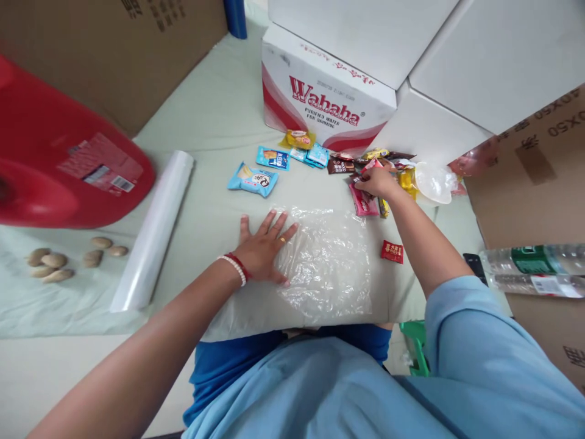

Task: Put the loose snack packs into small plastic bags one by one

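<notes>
My left hand (pixel 265 247) lies flat with its fingers spread. It presses on the left edge of a clear plastic bag or sheet (pixel 329 268) laid out on the table. Over at the right, my right hand (pixel 378 182) reaches into a cluster of small wrapped snacks, its fingers curled together on a packet that they partly hide. Just below those fingers is a pink snack packet (pixel 364 201), and a dark brown packet (pixel 340 166) is to their left. A small red wrapped candy (pixel 392 252) sits apart, near the right side of the plastic.
Blue snack packets (pixel 253 180) and a yellow packet (pixel 299 139) lie before a Wahaha carton (pixel 326 103). A white bowl (pixel 434 183) stands at right, near plastic bottles (pixel 532 261). To the left are a plastic film roll (pixel 153 231), several brown stone-like lumps (pixel 55 261) and a red jug (pixel 73 152).
</notes>
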Available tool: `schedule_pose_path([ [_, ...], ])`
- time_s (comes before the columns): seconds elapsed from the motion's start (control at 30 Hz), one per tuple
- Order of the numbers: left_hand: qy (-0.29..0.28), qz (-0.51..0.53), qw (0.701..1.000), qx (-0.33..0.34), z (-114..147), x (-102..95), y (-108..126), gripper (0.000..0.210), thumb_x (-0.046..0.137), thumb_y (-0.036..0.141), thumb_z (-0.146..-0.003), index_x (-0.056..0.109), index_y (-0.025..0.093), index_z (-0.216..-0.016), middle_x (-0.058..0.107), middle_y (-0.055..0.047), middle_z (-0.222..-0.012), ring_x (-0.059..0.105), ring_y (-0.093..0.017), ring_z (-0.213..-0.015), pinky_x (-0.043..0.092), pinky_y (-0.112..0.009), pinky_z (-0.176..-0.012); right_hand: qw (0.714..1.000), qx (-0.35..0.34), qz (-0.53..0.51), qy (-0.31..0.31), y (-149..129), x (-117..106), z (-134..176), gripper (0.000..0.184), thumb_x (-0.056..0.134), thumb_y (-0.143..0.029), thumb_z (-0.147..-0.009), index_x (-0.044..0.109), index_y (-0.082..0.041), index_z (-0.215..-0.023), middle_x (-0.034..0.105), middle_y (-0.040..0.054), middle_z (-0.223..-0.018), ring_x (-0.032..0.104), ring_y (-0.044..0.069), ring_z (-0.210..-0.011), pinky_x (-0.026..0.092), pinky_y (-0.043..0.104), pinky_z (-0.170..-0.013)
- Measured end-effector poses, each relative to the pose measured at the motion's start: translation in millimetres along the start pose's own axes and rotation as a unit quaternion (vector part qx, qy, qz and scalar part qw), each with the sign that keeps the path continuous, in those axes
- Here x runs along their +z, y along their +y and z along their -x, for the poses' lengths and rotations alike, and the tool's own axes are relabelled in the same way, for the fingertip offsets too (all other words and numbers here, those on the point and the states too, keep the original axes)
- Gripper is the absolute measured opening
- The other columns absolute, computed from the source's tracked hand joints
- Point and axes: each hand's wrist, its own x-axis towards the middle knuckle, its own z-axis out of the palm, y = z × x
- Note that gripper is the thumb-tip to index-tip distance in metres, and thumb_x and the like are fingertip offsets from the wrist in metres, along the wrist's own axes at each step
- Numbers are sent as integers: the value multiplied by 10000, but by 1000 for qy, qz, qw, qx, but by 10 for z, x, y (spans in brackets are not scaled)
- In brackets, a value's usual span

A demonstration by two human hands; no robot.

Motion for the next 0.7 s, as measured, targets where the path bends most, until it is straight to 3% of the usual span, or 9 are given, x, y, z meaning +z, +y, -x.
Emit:
schedule_pose_path([
  [0.13, 8, 6, 1000, 0, 5, 8, -1, 1413, 869, 718, -638, 29, 323, -1703, -168, -119, -1765, -221, -503, -1596, -61, -895, -1145, 988, -144, 30, 55, -132, -12, -195, 429, 698, -297, -850, 730, -158, -1254, 756, 137, -1201, 665, 321, -1075, 490, 375, -920],
  [0.3, 8, 14, 1000, 8, 10, 6, -7, 1378, 856, 694, -667, 33, 312, -1705, -143, -129, -1770, -209, -511, -1597, -57, -904, -1137, 972, -216, 68, 66, -355, -43, -562, 522, 672, -247, -847, 674, -117, -1352, 680, 197, -1368, 638, 362, -1175, 473, 408, -959],
  [0.37, 9, 13, 1000, 11, 6, 9, -13, 1390, 856, 699, -658, 35, 301, -1706, -146, -130, -1770, -213, -516, -1594, -62, -910, -1129, 972, -218, 83, 36, -394, -76, -646, 581, 717, -270, -825, 651, -142, -1388, 707, 175, -1314, 653, 347, -1139, 478, 394, -938],
  [0.5, -2, 6, 1000, 6, -2, 5, -14, 1402, 850, 713, -661, 10, 296, -1704, -178, -115, -1759, -213, -485, -1607, -65, -914, -1122, 976, -144, 159, -22, -515, -113, -672, 600, 793, -256, -763, 681, -155, -1344, 741, 184, -1214, 675, 360, -1085, 491, 421, -923],
  [0.6, -6, 0, 1000, 6, -3, 1, -12, 1404, 851, 708, -664, 0, 296, -1703, -213, -104, -1747, -215, -465, -1613, -65, -910, -1126, 975, -124, 185, -1, -609, -134, -590, 543, 787, -277, -769, 701, -132, -1285, 747, 216, -1182, 680, 393, -1075, 500, 458, -923],
  [0.7, 2, 8, 1000, 10, -6, 9, -13, 1419, 856, 724, -646, 8, 303, -1703, -200, -108, -1754, -221, -491, -1603, -74, -904, -1130, 982, -119, 123, 75, -580, -204, -374, 541, 742, -357, -825, 672, -128, -1310, 749, 211, -1161, 686, 387, -1036, 518, 458, -895],
])
